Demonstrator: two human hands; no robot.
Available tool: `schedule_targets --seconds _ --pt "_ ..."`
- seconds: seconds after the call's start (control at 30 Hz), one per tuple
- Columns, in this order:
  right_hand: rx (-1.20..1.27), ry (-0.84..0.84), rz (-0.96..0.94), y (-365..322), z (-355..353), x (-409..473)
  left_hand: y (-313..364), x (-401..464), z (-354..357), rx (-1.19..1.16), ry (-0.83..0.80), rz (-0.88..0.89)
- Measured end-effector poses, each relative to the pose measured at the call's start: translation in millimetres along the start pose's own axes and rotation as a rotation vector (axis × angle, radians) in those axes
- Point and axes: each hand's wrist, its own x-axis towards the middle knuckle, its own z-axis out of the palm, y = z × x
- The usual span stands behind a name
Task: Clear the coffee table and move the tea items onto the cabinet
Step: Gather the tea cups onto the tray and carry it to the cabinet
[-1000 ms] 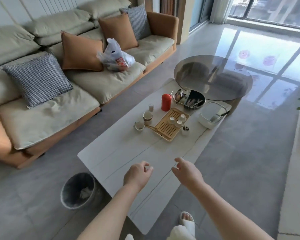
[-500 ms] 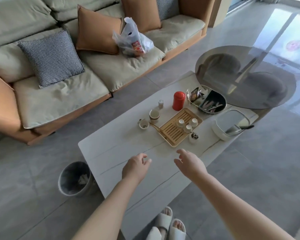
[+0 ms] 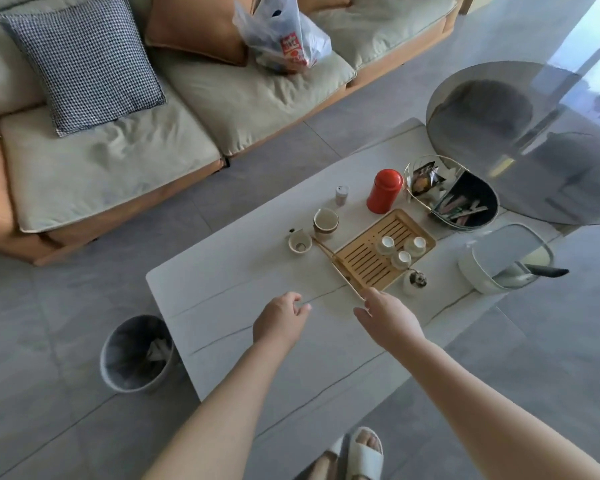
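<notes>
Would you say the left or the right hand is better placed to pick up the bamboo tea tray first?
Right, probably. The right hand is open, with its fingertips beside the near corner of the bamboo tea tray. The left hand hovers empty over bare tabletop, farther from the tray.

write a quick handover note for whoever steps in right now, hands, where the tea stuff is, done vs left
Left hand: empty, loosely curled, above the coffee table.
Right hand: empty, fingers out toward the tongs at the bamboo tray.
On the tray: three small cups. Beside it: red canister, lidded cup, pitcher, small jar, tea pet.
Done: nothing lifted. Left: everything; cabinet not in view.
</notes>
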Motion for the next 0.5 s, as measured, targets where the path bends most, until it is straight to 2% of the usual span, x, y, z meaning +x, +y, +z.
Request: schedule_targets --seconds 0.27,0.5 --pt "-0.044 -0.037 -0.035 26.3 44.0 100.0 -16.1 103.0 33.1 0.08 0.016 -0.059" --pt "-0.033 -0.053 -0.038 56.5 95.7 178.7 -17.1 195.5 72.2 0.144 0.033 -0.006"
